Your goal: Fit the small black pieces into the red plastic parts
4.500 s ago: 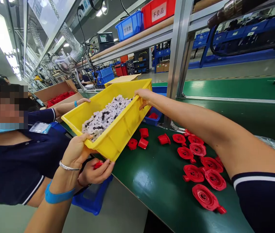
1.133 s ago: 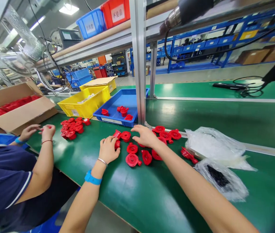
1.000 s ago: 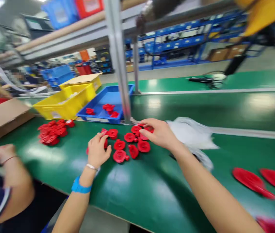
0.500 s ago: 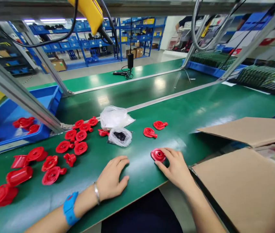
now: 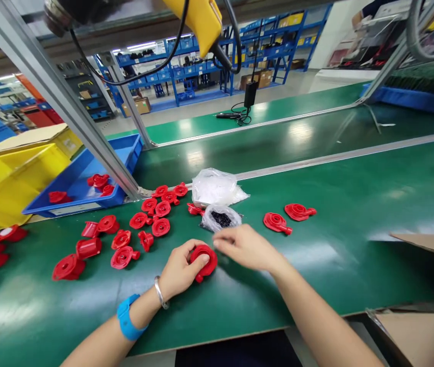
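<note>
My left hand [image 5: 180, 269] grips a round red plastic part [image 5: 206, 259] just above the green bench [image 5: 285, 285]. My right hand [image 5: 245, 248] hovers beside that part, fingers loosely curled toward a small clear bag of black bits [image 5: 221, 218]; its fingertips are blurred. A larger crumpled clear bag [image 5: 217, 186] lies behind. Several red parts [image 5: 151, 214] are scattered to the left, and two more red parts [image 5: 287, 217] sit to the right.
A blue tray [image 5: 82, 183] with a few red parts and a yellow bin [image 5: 6, 178] stand at the left behind a slanted metal post [image 5: 67, 107]. Cardboard flaps [image 5: 423, 285] are at the right. A yellow tool [image 5: 201, 20] hangs overhead.
The red part that my right hand touched on the bench is now held in my left hand. My right hand has moved left toward the small bag. The view has swung left.
</note>
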Demonstrator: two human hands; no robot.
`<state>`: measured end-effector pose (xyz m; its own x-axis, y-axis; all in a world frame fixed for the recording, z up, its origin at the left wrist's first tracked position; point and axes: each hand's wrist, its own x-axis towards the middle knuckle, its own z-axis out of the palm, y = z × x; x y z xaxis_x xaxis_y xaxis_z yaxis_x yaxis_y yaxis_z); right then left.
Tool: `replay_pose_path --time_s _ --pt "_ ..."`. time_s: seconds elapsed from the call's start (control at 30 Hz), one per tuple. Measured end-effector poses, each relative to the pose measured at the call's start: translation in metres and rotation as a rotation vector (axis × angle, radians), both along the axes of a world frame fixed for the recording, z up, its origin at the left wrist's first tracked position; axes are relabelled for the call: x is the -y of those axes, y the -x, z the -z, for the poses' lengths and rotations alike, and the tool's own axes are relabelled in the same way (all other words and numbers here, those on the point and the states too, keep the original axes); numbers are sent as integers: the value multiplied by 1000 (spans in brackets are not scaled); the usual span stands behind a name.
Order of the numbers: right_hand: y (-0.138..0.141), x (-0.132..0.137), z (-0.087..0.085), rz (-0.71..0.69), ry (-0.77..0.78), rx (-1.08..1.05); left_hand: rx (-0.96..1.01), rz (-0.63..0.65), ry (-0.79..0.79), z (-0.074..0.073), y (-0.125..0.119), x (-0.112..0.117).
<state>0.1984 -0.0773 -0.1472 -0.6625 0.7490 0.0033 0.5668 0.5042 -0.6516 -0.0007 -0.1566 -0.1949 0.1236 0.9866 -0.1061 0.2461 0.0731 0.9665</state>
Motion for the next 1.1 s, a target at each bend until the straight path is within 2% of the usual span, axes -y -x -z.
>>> replay_pose_path --time_s 0.1,0.17,0.27,0.4,0.53,0.73,0.9,1.0,1.1 --pt "12 -39 -1 136 -159 164 -23 -27 52 2 10 -2" --pt "22 -57 5 144 -217 294 45 -9 109 5 13 -3" --pt "31 -67 16 97 -272 434 188 21 217 6 15 -4" --pt "30 -65 24 73 -320 491 316 33 312 3 18 -6" --pt "21 -65 28 80 -336 450 414 36 335 0 20 -8" --pt "9 -62 32 72 -352 295 431 12 330 0 19 -7" --pt "-2 -66 47 65 -379 90 519 -13 377 7 13 -3" --pt "-7 -73 56 67 -359 57 551 -49 396 11 13 -2" --pt "-10 -76 57 70 -358 23 569 -97 421 9 13 0"
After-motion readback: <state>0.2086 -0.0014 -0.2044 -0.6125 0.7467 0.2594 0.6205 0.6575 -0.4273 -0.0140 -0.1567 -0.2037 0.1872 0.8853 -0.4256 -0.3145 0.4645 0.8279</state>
